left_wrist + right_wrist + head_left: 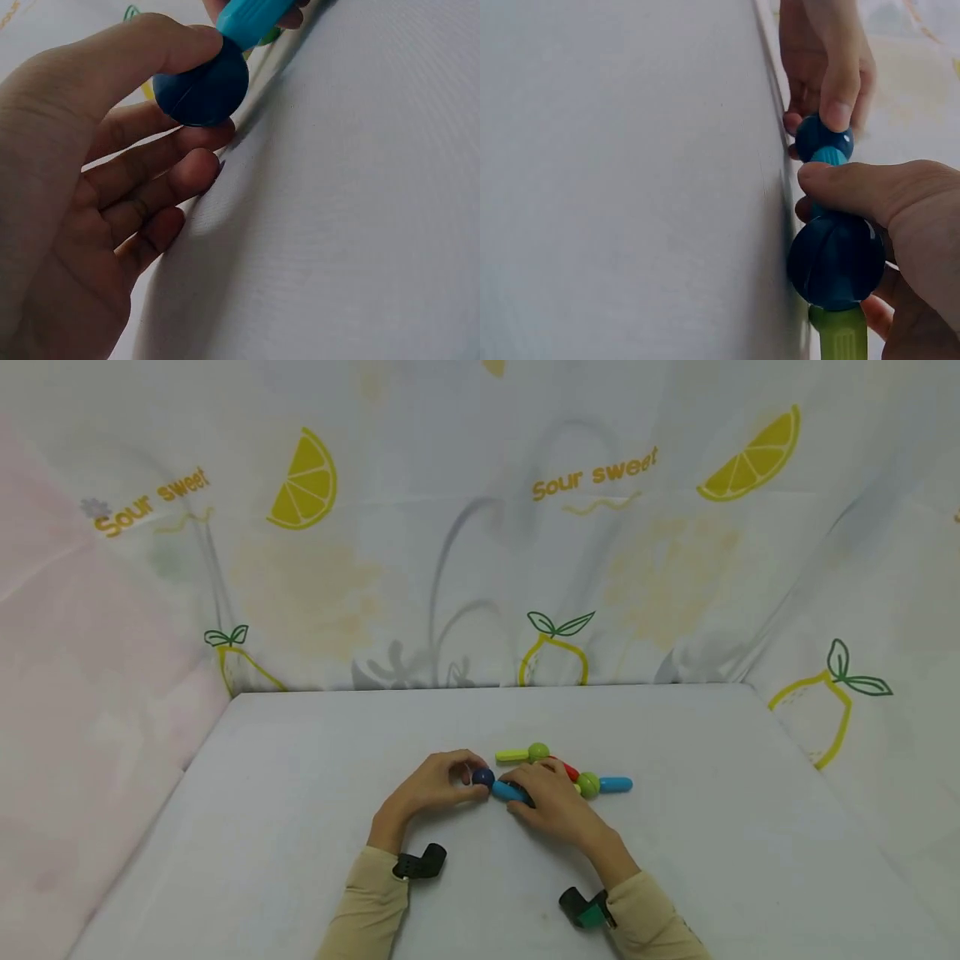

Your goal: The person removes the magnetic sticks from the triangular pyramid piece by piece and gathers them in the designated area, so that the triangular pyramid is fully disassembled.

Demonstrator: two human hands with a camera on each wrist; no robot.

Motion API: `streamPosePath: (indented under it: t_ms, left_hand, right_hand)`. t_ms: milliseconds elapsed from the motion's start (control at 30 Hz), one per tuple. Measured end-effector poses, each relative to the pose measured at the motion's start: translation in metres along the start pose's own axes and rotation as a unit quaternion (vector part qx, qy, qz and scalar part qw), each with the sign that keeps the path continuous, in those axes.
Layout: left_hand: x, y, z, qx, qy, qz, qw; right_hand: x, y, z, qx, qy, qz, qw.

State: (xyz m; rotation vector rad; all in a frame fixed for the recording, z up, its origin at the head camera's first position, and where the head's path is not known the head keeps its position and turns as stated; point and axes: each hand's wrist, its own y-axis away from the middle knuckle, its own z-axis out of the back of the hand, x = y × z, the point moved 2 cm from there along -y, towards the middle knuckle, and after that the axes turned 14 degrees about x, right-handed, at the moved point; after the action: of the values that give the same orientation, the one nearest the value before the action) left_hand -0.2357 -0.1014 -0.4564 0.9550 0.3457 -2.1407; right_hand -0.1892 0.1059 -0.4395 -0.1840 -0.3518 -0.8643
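Observation:
In the head view my left hand point(431, 783) pinches a dark blue ball point(201, 88) between thumb and fingers. A light blue rod point(511, 792) meets that ball end-on; how firmly they join, I cannot tell. My right hand point(558, 803) grips this rod, thumb on top. Below the right thumb, the right wrist view shows a second dark blue ball point(836, 261) at the rod's other end, and a yellow-green rod point(844, 337) extends from it. The right fingers hide part of the linked pieces behind them.
Beyond the right hand lie a lime rod point(512, 756), a green ball point(538, 751), a red rod point(571, 772), another green ball point(588, 785) and a blue rod point(617, 785) in a chain. A white table point(300, 727) backs onto a lemon-print cloth point(420, 560).

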Motion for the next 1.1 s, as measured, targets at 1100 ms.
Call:
streamPosePath:
  t_ms: [1100]
  left_hand:
    - [0.027,-0.070,0.033,-0.127,-0.061,0.115,0.9833]
  right_hand:
    - [-0.023,0.030,0.024,0.058,-0.122,0.018,0.9907]
